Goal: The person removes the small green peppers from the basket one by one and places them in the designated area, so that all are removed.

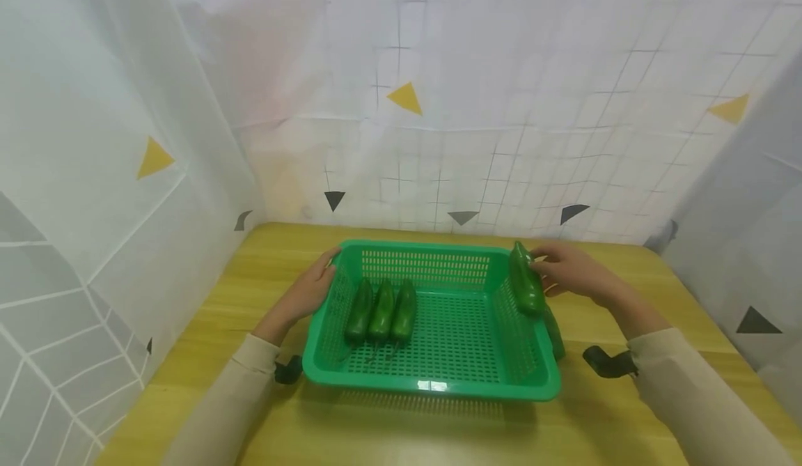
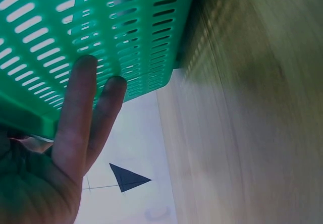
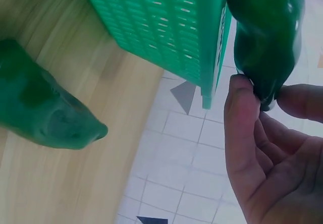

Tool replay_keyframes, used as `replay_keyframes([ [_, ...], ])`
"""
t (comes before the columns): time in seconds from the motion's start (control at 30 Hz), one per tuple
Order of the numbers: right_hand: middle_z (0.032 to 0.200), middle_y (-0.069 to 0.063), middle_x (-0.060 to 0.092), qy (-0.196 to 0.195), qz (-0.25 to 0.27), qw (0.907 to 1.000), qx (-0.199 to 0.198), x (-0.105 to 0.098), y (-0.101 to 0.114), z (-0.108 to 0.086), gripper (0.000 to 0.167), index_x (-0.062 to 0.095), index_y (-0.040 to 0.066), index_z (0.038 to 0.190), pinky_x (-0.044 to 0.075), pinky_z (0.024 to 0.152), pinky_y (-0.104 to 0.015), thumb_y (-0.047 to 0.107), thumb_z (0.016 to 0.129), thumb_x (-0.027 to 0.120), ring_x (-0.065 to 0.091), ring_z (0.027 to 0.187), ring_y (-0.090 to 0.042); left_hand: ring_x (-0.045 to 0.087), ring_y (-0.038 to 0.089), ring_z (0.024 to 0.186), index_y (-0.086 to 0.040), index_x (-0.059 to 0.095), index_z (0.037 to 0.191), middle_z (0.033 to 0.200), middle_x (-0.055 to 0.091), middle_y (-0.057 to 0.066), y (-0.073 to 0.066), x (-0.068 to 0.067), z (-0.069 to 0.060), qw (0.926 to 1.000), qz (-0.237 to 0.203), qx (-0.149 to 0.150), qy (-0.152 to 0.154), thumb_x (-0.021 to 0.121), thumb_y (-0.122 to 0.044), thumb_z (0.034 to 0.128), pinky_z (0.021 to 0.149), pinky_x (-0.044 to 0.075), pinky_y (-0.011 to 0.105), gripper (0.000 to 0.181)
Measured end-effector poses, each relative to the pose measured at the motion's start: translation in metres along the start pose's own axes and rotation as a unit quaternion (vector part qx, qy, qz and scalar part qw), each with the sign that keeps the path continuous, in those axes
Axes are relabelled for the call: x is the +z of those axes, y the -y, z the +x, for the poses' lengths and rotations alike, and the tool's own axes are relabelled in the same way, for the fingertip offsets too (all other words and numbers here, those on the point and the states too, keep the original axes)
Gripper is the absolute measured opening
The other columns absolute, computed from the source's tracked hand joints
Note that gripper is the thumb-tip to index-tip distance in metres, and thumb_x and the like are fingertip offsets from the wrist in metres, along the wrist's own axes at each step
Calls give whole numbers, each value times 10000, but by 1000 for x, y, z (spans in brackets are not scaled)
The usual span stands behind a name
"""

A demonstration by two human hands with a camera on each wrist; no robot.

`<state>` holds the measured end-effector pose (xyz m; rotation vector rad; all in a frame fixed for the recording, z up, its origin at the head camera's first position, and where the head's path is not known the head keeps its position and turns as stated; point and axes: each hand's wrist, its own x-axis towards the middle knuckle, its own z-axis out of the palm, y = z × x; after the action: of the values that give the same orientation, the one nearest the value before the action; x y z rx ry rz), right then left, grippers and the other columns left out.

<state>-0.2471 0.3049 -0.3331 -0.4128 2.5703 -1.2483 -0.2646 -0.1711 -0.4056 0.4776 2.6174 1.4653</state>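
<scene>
Nearest to my head camera, I am seeing a left sleeve (image 1: pixel 219 396) and a right sleeve (image 1: pixel 702 396), both pale, with a dark wrist unit showing at each cuff. Between them the near rim of a green basket (image 1: pixel 501 391) is catching a small patch of glare; the basket is sitting upright, its walls slotted.

On my left, the left hand (image 1: pixel 310 288) is holding the basket's end wall. My left wrist view is showing two fingers (image 2: pixel 75 113) lying straight and slightly spread against the outside of that wall, while other digits are resting at the rim; how firmly it is gripping, I cannot tell.

Inside, three peppers (image 1: pixel 381 313) are lying side by side in the left part, their thin stems pointing toward me.

At the other end, the right hand (image 1: pixel 576 271) is nearly closed, pinching one end of the held pepper (image 1: pixel 526 285) between thumb and fingertips. I am seeing that pepper over the right rim, clear of the basket floor; whether it is touching the rim I cannot tell. Below it, outside the basket, the loose pepper (image 3: pixel 45 100) is lying on the wooden table (image 1: pixel 213 292).

Past the table's far edge, a white backdrop (image 1: pixel 476 69) is hanging in soft creases, showing thin grid lines and scattered yellow and dark triangles.
</scene>
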Motion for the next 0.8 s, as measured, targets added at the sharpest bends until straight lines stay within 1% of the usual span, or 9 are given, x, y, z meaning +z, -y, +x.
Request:
replay_keyframes([
  [0.13,1056,-174,690,-40,158,9998,142,-2,-4,-3,421,468,-153,1377,601,795,-456,116,1057,516,707,930,-319,194,408,1500,-78,176,1628,1646,215,207,0,0,0,10000,-27,-11,-3,262,-228,1130,1186,182,595,527],
  [0.27,1098,-184,672,-11,268,9992,304,-4,-8,-6,447,438,-155,1402,599,807,-450,129,1063,503,694,958,-308,261,420,1471,-83,181,1627,1618,267,229,1,0,0,10000,-82,-4,19,264,-222,1129,1167,227,610,523],
  [0.43,1168,-217,649,98,300,9990,310,-6,-13,-10,468,420,-158,1419,598,813,-444,154,1076,481,683,1002,-320,342,422,1425,-91,189,1626,1586,321,235,3,0,1,9999,-149,27,25,266,-226,1130,1140,278,617,520],
  [0.57,1226,-242,618,182,440,9983,342,-7,-19,-15,476,404,-159,1436,593,832,-441,164,1091,459,666,1046,-352,302,426,1451,-86,191,1626,1609,290,228,4,0,1,9999,-127,-6,8,269,-233,1129,1159,248,610,523],
  [0.63,1234,-238,615,188,439,9982,364,-8,-22,-17,482,400,-156,1445,591,840,-438,171,1095,451,662,1056,-349,247,421,1479,-83,190,1626,1627,257,221,4,1,1,9999,-95,-35,-5,270,-233,1129,1173,216,605,525],
  [0.8,1213,-236,625,22,348,9988,355,-10,-28,-21,493,389,-169,1448,592,839,-423,173,1097,442,661,1057,-344,239,423,1481,-88,186,1628,1626,259,225,2,1,1,10000,-87,-32,-18,271,-232,1129,1174,214,603,526],
])
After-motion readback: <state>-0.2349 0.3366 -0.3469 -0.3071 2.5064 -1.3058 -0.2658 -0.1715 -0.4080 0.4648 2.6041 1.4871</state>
